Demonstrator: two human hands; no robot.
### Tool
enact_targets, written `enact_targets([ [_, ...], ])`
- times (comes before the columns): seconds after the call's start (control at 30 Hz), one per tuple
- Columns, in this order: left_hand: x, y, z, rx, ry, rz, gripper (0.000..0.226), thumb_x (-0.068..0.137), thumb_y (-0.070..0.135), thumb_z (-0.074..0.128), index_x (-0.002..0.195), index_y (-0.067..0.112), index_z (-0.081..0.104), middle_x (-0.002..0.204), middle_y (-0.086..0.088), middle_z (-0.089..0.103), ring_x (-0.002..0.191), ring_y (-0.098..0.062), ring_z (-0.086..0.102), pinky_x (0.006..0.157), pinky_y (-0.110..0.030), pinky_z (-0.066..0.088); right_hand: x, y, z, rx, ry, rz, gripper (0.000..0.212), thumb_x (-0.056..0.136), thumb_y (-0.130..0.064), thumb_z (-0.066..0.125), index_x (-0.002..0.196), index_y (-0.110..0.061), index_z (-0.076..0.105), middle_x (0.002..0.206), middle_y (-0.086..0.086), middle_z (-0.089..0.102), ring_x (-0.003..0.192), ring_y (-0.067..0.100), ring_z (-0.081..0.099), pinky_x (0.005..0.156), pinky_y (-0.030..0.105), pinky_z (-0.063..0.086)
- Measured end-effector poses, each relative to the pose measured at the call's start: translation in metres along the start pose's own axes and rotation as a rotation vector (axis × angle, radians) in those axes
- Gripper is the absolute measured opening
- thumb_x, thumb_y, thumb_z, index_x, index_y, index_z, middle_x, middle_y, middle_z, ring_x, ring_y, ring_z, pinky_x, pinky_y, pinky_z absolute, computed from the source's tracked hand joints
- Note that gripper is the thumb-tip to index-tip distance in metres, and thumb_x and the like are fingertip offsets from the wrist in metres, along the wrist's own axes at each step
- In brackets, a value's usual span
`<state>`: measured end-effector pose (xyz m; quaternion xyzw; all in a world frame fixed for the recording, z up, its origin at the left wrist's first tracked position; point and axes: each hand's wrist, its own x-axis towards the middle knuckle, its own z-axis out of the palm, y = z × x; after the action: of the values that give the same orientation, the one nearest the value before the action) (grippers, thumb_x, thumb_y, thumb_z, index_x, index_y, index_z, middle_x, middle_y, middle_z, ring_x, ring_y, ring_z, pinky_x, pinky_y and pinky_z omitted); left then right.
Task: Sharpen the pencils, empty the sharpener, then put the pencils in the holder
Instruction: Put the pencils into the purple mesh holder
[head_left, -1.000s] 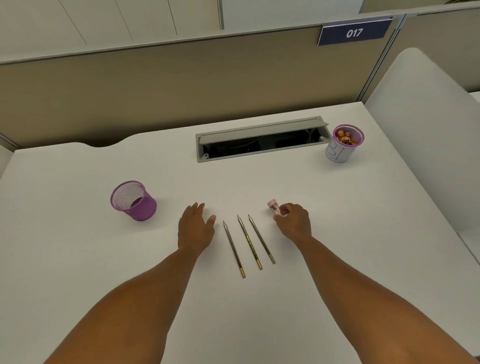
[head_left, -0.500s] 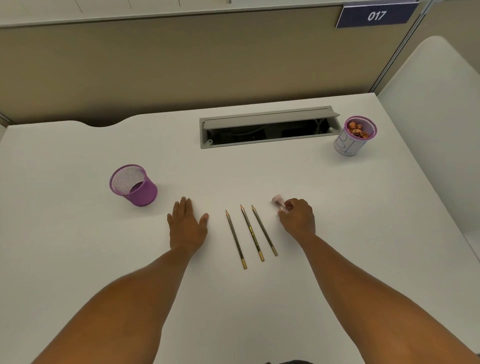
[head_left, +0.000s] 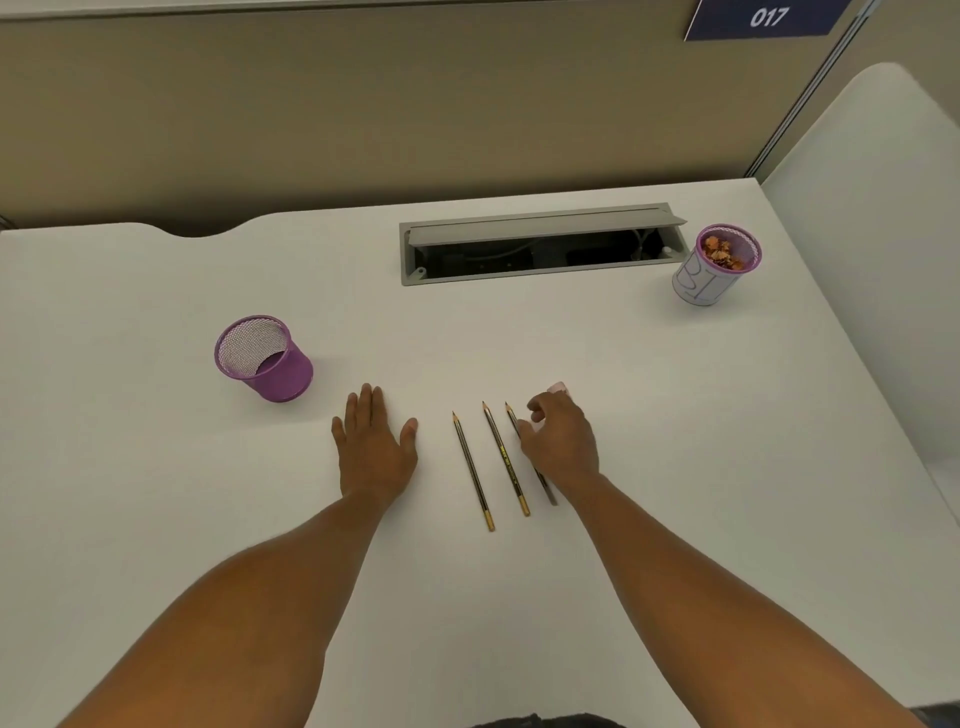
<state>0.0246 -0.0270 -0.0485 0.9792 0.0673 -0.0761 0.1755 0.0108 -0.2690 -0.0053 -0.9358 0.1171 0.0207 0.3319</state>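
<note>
Three black pencils with gold ends lie side by side on the white desk: left pencil (head_left: 471, 467), middle pencil (head_left: 505, 457), right pencil (head_left: 511, 413). My right hand (head_left: 561, 444) covers most of the right pencil, and its curled thumb and forefinger pinch the pencil near the tip. The pink sharpener (head_left: 557, 387) stands just behind that hand, mostly hidden. My left hand (head_left: 374, 449) lies flat on the desk, left of the pencils. The purple mesh holder (head_left: 262, 358) stands further left, tilted in this view.
A white cup with a purple rim (head_left: 719, 265), holding pencil shavings, stands at the back right. An open grey cable tray (head_left: 535, 244) is set into the desk behind the pencils. A beige partition closes off the back, and a white panel the right side.
My right hand has left the sharpener and moved left onto the right pencil. My left hand has flattened on the desk. The camera has tilted down.
</note>
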Motion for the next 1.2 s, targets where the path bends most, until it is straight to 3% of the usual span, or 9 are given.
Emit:
enact_targets([
  [0.17,-0.001,-0.004,0.001,-0.007,0.019,0.029,0.070,0.103,0.048,0.033,0.158,0.011,0.012,0.167,-0.003,0.007,0.154,-0.020,-0.001,0.124,-0.043,-0.003,0.003,-0.014,0.011,-0.128,-0.169,0.064,0.018,0.083,-0.020,0.061,0.099,-0.011,0.059,0.101,0.003,0.056,0.091,0.021,0.057,0.073,0.033,0.049],
  [0.57,-0.004,-0.007,0.006,0.042,0.068,0.077,0.069,0.103,0.047,0.030,0.158,0.011,0.011,0.167,-0.004,0.006,0.154,-0.021,-0.001,0.124,-0.046,0.000,0.022,-0.038,0.010,-0.253,-0.300,0.148,0.026,0.083,-0.006,0.053,0.109,-0.006,0.053,0.105,0.011,0.057,0.094,0.027,0.059,0.065,0.030,0.044],
  [0.8,-0.006,-0.009,0.007,0.043,0.091,0.076,0.069,0.102,0.050,0.028,0.158,0.014,0.010,0.167,-0.002,0.006,0.154,-0.019,-0.001,0.124,-0.046,0.001,0.046,-0.078,0.000,-0.394,-0.242,0.063,0.033,0.084,-0.019,0.056,0.115,-0.007,0.056,0.112,0.011,0.053,0.100,0.028,0.057,0.070,0.029,0.041],
  [0.93,-0.006,-0.009,0.007,0.021,0.098,0.073,0.069,0.102,0.051,0.027,0.158,0.015,0.011,0.167,0.000,0.007,0.154,-0.017,-0.001,0.124,-0.045,0.001,0.065,-0.130,-0.014,-0.283,-0.136,-0.054,0.035,0.081,-0.017,0.058,0.115,-0.007,0.057,0.108,0.010,0.053,0.094,0.027,0.058,0.069,0.030,0.046],
  [1.07,-0.005,-0.010,0.007,0.015,0.103,0.064,0.070,0.101,0.052,0.027,0.158,0.016,0.011,0.167,0.000,0.007,0.154,-0.016,-0.001,0.124,-0.045,0.001,0.075,-0.197,-0.027,-0.008,-0.114,-0.176,0.012,0.080,-0.008,0.056,0.091,-0.006,0.058,0.086,0.007,0.054,0.069,0.015,0.050,0.051,0.020,0.035],
  [1.2,-0.005,-0.009,0.007,0.021,0.098,0.060,0.071,0.100,0.054,0.025,0.158,0.016,0.012,0.167,0.001,0.007,0.154,-0.016,-0.001,0.125,-0.044,0.001,0.068,-0.254,-0.033,0.310,-0.089,-0.250,0.015,0.079,-0.007,0.054,0.092,-0.008,0.062,0.085,0.004,0.063,0.073,0.018,0.057,0.056,0.027,0.048],
])
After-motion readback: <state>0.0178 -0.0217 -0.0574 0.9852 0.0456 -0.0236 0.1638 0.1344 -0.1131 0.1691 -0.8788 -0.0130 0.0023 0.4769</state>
